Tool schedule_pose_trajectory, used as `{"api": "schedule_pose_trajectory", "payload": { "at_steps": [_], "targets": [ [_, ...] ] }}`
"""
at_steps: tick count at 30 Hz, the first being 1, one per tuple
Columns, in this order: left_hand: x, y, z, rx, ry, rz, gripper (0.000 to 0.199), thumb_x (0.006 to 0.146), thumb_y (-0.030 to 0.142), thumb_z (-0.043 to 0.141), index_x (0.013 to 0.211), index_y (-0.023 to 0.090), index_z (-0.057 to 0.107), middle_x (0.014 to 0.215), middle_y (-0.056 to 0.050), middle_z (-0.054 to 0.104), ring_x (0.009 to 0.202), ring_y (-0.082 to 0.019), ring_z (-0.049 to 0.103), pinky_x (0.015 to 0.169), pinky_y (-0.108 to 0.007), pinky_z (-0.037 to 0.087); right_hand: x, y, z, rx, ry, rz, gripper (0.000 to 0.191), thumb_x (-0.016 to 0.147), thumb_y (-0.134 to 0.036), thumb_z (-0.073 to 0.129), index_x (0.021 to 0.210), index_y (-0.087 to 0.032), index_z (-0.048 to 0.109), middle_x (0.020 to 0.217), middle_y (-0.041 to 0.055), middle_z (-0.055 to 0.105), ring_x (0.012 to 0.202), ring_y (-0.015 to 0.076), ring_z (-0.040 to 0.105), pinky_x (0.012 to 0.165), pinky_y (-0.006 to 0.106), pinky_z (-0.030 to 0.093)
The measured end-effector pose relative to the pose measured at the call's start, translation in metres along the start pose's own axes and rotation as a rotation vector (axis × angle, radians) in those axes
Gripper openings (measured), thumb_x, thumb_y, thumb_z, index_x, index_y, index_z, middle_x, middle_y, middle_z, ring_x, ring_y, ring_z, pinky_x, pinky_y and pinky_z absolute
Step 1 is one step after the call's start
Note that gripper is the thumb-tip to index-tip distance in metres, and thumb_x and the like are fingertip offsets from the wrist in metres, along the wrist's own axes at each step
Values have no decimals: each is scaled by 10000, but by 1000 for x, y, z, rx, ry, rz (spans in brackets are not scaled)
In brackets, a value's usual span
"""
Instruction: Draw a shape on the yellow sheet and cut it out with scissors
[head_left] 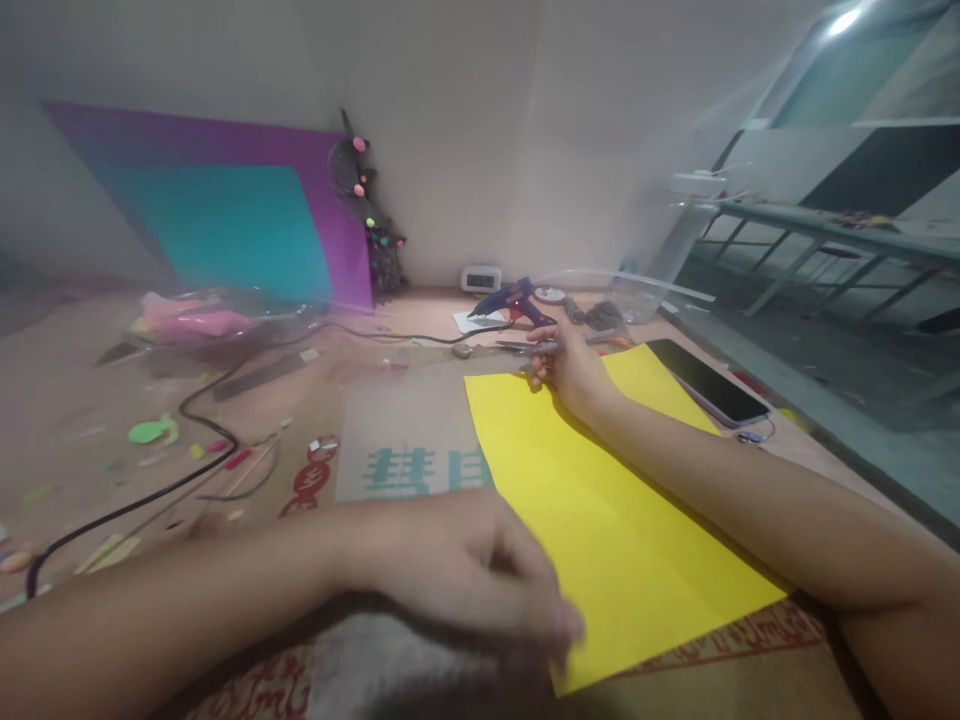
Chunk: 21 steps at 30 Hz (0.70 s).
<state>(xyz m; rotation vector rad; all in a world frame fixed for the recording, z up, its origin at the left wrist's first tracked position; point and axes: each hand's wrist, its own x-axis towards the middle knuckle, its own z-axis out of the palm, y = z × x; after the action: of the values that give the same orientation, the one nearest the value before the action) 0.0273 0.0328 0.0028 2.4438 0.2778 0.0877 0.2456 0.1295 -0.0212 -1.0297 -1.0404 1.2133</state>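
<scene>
A yellow sheet of paper lies aslant on the table, over a printed covering. My left hand is at the sheet's lower left edge, its fingers curled downward and blurred; whether they pinch anything is hidden. Reaching across the sheet, my right hand is at its far edge, with the fingers around grey scissors that lie beside the glue gun. The blue glue gun rests just beyond that hand, its tip over a small white piece.
A black phone lies right of the sheet. Behind are a small clock and a purple and teal board. A black cable, scraps and a plastic bag with pink material occupy the left. A long table stands farther right.
</scene>
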Motion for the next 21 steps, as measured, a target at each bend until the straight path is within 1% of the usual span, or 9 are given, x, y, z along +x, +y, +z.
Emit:
{"api": "schedule_pose_trajectory", "payload": {
  "at_steps": [3, 5, 7, 8, 10, 12, 14, 17, 21],
  "targets": [
    [-1, 1, -4, 170, 265, -212, 542, 966, 463, 517, 1441, 201, 522, 1546, -131, 447, 1455, -278, 382, 1173, -447, 346, 0, -1, 0, -2, 6, 6, 449, 912, -635, 452, 848, -208, 577, 516, -32, 486, 407, 110, 418, 415, 233, 427],
    [-1, 1, -8, 176, 125, -171, 626, 903, 496, 611, 1450, 206, 515, 1572, -151, 398, 1471, -324, 343, 1172, -499, 331, -1, -1, 0, -9, -5, 17, 454, 911, -638, 451, 850, -207, 581, 522, -26, 499, 414, 112, 432, 418, 232, 430],
    [-3, 4, -13, 12, -86, -37, 382, 971, 474, 519, 1243, 268, 692, 1370, -72, 642, 1283, -254, 584, 1052, -373, 468, -1, 0, 0, -19, -27, 19, 470, 899, -661, 462, 859, -210, 588, 530, -23, 512, 423, 113, 445, 422, 230, 433],
    [-3, 3, -16, -48, -95, -25, 368, 1013, 438, 439, 1122, 262, 742, 1198, -45, 736, 1116, -207, 679, 944, -310, 519, -1, 0, -1, -26, -37, 12, 478, 892, -672, 468, 864, -210, 592, 537, -20, 522, 426, 113, 448, 425, 230, 436],
    [-4, -4, -22, 0, 146, -139, 395, 1023, 376, 404, 961, 205, 755, 931, -40, 773, 845, -171, 708, 770, -275, 532, -2, 1, -1, -47, -58, -9, 493, 883, -684, 477, 876, -208, 605, 555, -11, 549, 427, 109, 448, 433, 233, 446],
    [-4, -23, -29, 264, 468, -279, 313, 972, 336, 473, 921, 178, 739, 945, -68, 753, 883, -212, 678, 812, -334, 509, -4, 1, -1, -76, -82, -34, 517, 879, -698, 476, 880, -203, 623, 576, 0, 574, 437, 109, 458, 448, 239, 461],
    [-6, -47, -37, 462, 520, -373, 266, 932, 330, 519, 960, 167, 728, 985, -97, 733, 965, -263, 653, 872, -395, 494, -7, 0, 0, -127, -102, -51, 516, 878, -690, 490, 878, -198, 646, 608, 12, 596, 464, 110, 482, 471, 243, 477],
    [-10, -77, -43, 512, 584, -425, 370, 933, 381, 531, 1181, 139, 661, 1121, -126, 689, 1059, -281, 612, 926, -415, 481, -12, -2, 4, -272, -124, -83, 403, 881, -584, 563, 848, -197, 670, 682, 24, 636, 514, 104, 520, 494, 236, 468],
    [-12, -86, -43, 533, 574, -370, 414, 964, 380, 495, 1305, 182, 619, 1287, -123, 610, 1207, -288, 524, 1041, -454, 413, -18, -4, 8, -468, -198, -138, 211, 851, -415, 644, 849, -205, 667, 722, 8, 668, 559, 107, 566, 529, 242, 453]
  ]
}}
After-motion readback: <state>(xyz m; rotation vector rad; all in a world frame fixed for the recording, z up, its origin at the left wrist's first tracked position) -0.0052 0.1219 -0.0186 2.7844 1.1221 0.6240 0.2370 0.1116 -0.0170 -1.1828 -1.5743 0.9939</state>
